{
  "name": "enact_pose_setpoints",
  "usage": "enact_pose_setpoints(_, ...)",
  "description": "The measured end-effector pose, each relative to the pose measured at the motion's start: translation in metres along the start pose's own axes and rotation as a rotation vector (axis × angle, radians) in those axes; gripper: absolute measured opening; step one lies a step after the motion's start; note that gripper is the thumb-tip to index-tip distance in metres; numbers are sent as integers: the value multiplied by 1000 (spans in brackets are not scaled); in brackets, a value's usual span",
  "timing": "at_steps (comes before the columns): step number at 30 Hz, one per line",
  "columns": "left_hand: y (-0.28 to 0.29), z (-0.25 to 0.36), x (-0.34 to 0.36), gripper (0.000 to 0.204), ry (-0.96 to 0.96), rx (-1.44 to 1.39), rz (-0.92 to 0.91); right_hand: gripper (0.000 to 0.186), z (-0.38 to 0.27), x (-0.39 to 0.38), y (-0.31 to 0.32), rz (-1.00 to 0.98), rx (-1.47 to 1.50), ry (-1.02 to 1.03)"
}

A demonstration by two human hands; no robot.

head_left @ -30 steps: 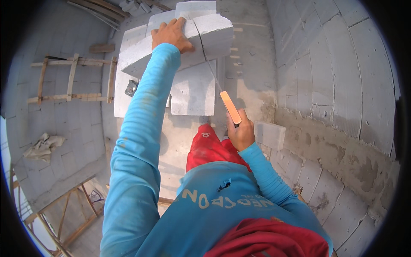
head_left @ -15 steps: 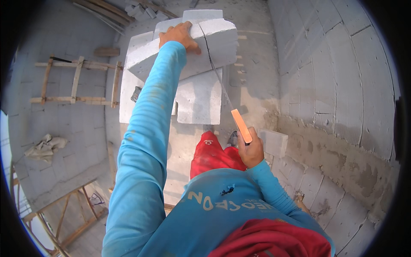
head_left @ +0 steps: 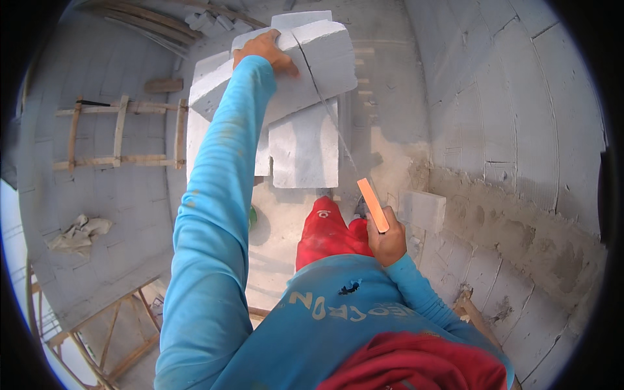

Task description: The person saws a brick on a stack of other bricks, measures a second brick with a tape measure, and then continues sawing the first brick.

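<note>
A pale grey aerated concrete block [head_left: 331,64] lies slantwise on a stack of similar blocks [head_left: 304,153]. My left hand [head_left: 268,52] grips its top edge, fingers spread over the far side, left of a dark narrow cut. In that cut sits the thin blade of a handsaw [head_left: 340,135], slanting back toward me. My right hand [head_left: 388,242] is closed round the saw's orange handle [head_left: 372,205], close to my right thigh. The blade's far end is hidden in or behind the block.
A wooden ladder-like frame [head_left: 118,133] is at the left, with a crumpled cloth [head_left: 79,235] below it. A block wall [head_left: 504,97] rises on the right; a loose block [head_left: 422,210] stands near its base. Timber pieces [head_left: 153,21] lie at the far left.
My right hand has drawn the saw slightly back toward me. My left hand keeps its grip on the block. The whole view has shifted a little.
</note>
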State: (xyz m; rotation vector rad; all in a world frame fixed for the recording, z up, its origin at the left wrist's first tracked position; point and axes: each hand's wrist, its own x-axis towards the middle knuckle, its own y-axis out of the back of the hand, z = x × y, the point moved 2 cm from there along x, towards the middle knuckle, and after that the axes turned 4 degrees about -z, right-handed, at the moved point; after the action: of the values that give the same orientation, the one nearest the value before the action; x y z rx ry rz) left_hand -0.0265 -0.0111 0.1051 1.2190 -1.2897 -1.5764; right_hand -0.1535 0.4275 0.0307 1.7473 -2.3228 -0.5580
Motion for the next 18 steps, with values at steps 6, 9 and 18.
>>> enact_pose_setpoints(6,1,18,0,109,-28,-18,11,24,-2,119,-37,54,-54,64)
enact_pose_setpoints(9,-9,-2,19,109,-14,-35,-12,23,-10,90,-27,-3,-27,-31)
enact_pose_setpoints(18,-7,-10,45,104,-71,-66,-40,20,21,65,-19,35,-20,11)
